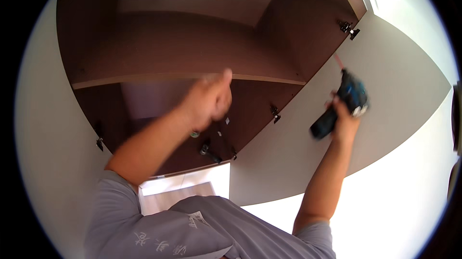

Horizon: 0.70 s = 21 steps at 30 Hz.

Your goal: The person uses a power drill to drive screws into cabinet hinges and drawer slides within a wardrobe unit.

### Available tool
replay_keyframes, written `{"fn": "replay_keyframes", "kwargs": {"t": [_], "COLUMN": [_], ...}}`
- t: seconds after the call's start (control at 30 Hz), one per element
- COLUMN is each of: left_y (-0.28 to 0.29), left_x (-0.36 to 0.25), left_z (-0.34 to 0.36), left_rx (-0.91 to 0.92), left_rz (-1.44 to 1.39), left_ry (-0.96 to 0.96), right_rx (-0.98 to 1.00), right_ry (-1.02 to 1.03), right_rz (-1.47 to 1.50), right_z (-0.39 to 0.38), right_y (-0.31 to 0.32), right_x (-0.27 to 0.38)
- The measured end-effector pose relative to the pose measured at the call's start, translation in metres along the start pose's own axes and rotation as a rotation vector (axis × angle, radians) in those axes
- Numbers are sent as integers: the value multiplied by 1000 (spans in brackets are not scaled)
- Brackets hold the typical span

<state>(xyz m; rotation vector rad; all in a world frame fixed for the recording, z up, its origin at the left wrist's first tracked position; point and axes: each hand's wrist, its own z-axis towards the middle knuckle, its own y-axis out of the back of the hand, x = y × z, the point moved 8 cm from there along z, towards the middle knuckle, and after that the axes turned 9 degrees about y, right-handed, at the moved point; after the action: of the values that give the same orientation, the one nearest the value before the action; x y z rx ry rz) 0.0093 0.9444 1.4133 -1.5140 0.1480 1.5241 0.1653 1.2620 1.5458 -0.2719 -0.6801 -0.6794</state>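
My right hand (344, 117) grips a black-and-blue cordless drill (353, 93), its long red bit angled up toward the right edge of a dark brown cabinet (192, 42). My left hand (211, 95) is raised in front of the middle shelf's edge (269, 79), motion-blurred, its fingers curled; whether it holds something small I cannot tell. Black hinges sit at the upper right (347, 30), middle right (275, 113) and lower left (99, 143) of the cabinet.
A pale panel (399, 76) stands beside the cabinet on the right, a pale wall (43, 114) at the left. In the lower compartment lies a dark tool or fitting (210, 153), too small to name. Below, a wood-look floor (178, 194) shows in bright light.
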Motion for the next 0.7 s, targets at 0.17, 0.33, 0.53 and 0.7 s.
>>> {"fn": "replay_keyframes", "kwargs": {"t": [0.17, 0.33, 0.53, 0.7], "left_y": [27, 77, 79, 80], "left_x": [-135, -124, -120, -121], "left_z": [-2, 2, 10, 9], "left_rx": [-615, -660, -646, -634], "left_rz": [1675, 1879, 1784, 1771], "left_ry": [-484, -210, -147, -171], "right_rx": [124, 203, 216, 221], "right_ry": [-81, -71, -152, -148], "right_rz": [-495, -781, -893, -1009], "right_z": [143, 226, 258, 273], "right_y": [1, -21, -26, -35], "right_x": [26, 40, 37, 33]}}
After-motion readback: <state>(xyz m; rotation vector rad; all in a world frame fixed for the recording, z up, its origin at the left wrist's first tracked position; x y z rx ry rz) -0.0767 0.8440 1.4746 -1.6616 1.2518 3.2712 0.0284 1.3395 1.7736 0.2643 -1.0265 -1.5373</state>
